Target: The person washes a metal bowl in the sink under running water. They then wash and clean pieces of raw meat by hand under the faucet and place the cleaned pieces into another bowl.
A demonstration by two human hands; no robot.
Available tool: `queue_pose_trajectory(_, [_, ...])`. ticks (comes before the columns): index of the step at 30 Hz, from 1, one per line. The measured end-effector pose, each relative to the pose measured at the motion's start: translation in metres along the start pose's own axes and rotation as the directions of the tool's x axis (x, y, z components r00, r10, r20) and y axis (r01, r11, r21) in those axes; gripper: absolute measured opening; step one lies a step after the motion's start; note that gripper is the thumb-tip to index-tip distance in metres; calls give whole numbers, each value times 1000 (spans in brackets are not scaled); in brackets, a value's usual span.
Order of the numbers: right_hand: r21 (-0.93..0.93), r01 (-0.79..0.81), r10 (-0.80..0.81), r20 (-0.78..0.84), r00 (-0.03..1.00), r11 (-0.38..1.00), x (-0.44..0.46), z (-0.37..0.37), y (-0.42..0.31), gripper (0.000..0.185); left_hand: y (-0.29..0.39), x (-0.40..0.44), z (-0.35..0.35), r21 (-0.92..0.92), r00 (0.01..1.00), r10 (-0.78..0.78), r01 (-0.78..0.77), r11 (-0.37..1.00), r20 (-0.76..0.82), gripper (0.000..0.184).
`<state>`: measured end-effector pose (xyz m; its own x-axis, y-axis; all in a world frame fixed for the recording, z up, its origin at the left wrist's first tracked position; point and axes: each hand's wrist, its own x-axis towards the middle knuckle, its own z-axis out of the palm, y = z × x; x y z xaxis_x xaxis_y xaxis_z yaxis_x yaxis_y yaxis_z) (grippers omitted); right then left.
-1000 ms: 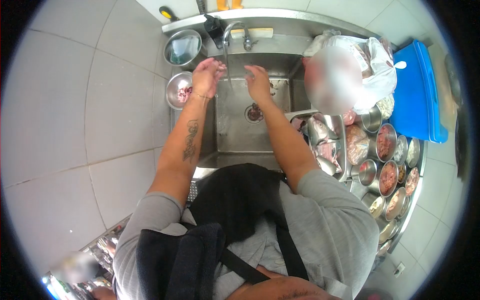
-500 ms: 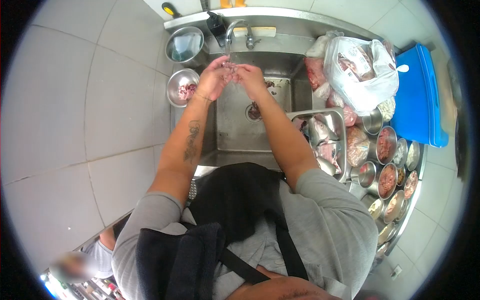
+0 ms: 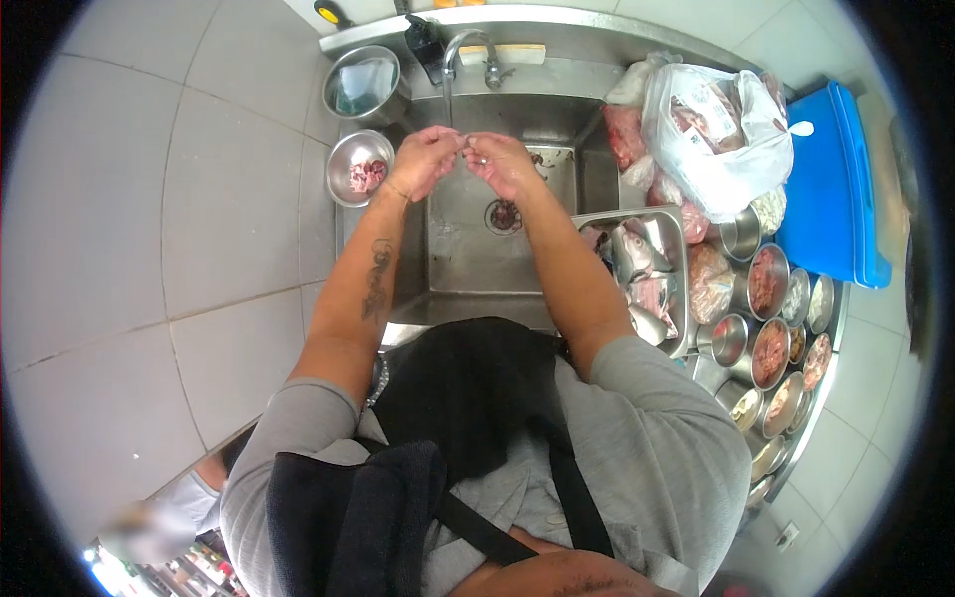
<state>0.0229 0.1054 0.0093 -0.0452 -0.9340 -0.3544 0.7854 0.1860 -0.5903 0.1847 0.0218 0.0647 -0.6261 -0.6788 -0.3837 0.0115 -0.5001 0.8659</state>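
Over the steel sink (image 3: 468, 269), my left hand (image 3: 426, 161) and my right hand (image 3: 500, 164) meet with fingertips pinched together. Between them is a small pinkish piece of raw meat, mostly hidden by the fingers. Just behind my hands, the curved faucet (image 3: 468, 38) lets a thin stream down. Dark reddish scraps (image 3: 504, 214) lie at the drain, and others sit near the sink's far right corner. Left of my left hand stands a steel bowl (image 3: 343, 179) holding pieces of raw pink and dark red meat.
A tray (image 3: 682, 269) of cut fish is at the sink's right edge. Beyond it are a white plastic bag (image 3: 686, 164), several steel containers of ingredients and a blue bin (image 3: 831, 189). Another steel bowl (image 3: 398, 104) and a dark bottle (image 3: 425, 50) stand at back left. Someone is partly visible at lower left.
Both hands have come slightly toward me, out from under the faucet, and the fingers are closer together. The pinkish piece, plainer before, is now mostly covered.
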Motion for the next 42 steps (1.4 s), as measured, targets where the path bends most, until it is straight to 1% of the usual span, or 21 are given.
queue_pose_trajectory(3, [33, -14, 13, 39, 999, 999, -1, -4, -2, 15, 2, -2, -5, 85, 1000, 2, 1, 996, -31, 14])
queue_pose_trajectory(5, [256, -89, 36, 205, 978, 963, -3, -8, -6, 14, 0, -1, -12, 103, 998, 2, 4, 995, -64, 14])
queue_pose_trajectory(6, [256, -90, 37, 205, 978, 963, -3, -11, -9, 14, -4, 1, -19, 80, 996, 20, -13, 997, -84, 14])
queue_pose_trajectory(8, [433, -53, -83, 290, 953, 900, -8, -10, -21, 12, -7, 4, -28, 57, 994, 37, -31, 998, -105, 15])
queue_pose_trajectory(11, [512, -6, -203, 353, 913, 859, -12, -9, -42, 13, -7, 3, -37, 77, 989, 26, -15, 997, -146, 14])
queue_pose_trajectory(12, [511, -7, -202, 353, 914, 859, -13, -10, -44, 13, -6, 3, -38, 25, 992, 21, -19, 1000, -122, 17])
queue_pose_trajectory(14, [146, 177, -202, 181, 963, 973, -10, -14, -45, 20, 1, 0, -33, -27, 995, 20, -22, 999, -96, 20])
queue_pose_trajectory(15, [145, 179, -204, 181, 962, 973, -5, -18, -38, 20, 6, -1, -30, -29, 997, 30, -32, 999, -72, 22])
queue_pose_trajectory(16, [-660, 388, -389, 155, 908, 643, 3, -28, -24, 25, 9, -2, -27, -31, 998, 39, -40, 999, -46, 24])
queue_pose_trajectory(17, [-960, 213, -506, 276, 818, -179, 4, -26, -17, 30, 8, -2, -25, -28, 999, 37, -38, 999, -39, 24])
queue_pose_trajectory(18, [-960, 213, -514, 277, 812, -182, 10, -22, -13, 30, 10, 1, -24, 39, 998, 49, -48, 998, -26, 26])
queue_pose_trajectory(19, [-925, 329, -533, 185, 826, 188, 13, -7, -9, 31, 14, 5, -24, 105, 998, 67, -65, 992, -18, 27])
queue_pose_trajectory(20, [-748, 392, -504, 90, 859, 536, 11, 5, -2, 32, 18, 4, -20, 106, 998, 65, -63, 992, -22, 27])
queue_pose_trajectory(22, [-749, 424, -491, 153, 858, 509, 7, 22, 1, 32, 21, 3, -14, 269, 991, 131, -126, 955, -2, 28])
queue_pose_trajectory(24, [-747, 464, -484, 218, 848, 476, 1, 30, -6, 32, 23, 5, -17, 300, 993, 113, -113, 947, 16, 28])
queue_pose_trajectory(26, [-884, 433, -504, 296, 811, 177, 0, 31, -13, 28, 31, 5, -16, 335, 994, 103, -109, 936, 36, 28])
queue_pose_trajectory(28, [-872, 457, -551, 298, 780, 175, 0, 33, -12, 26, 36, 1, -16, 194, 998, 7, -19, 981, 66, 24])
queue_pose_trajectory(30, [-863, 475, -592, 295, 750, 172, 0, 34, -10, 25, 33, 2, -16, 243, 999, 30, -39, 969, 42, 21])
queue_pose_trajectory(32, [-831, 446, -618, 165, 769, 333, 5, 36, -7, 19, 29, 3, -14, 291, 998, 54, -58, 955, 21, 19])
queue_pose_trajectory(35, [-823, 397, -604, 84, 793, 407, 12, 28, -6, 17, 27, 5, -12, 198, 995, 57, -40, 979, -82, 15])
queue_pose_trajectory(42, [-938, 186, -652, -53, 757, 293, 30, 2, -2, 19, 34, 15, -10, 86, 989, 95, -86, 993, -114, 17])
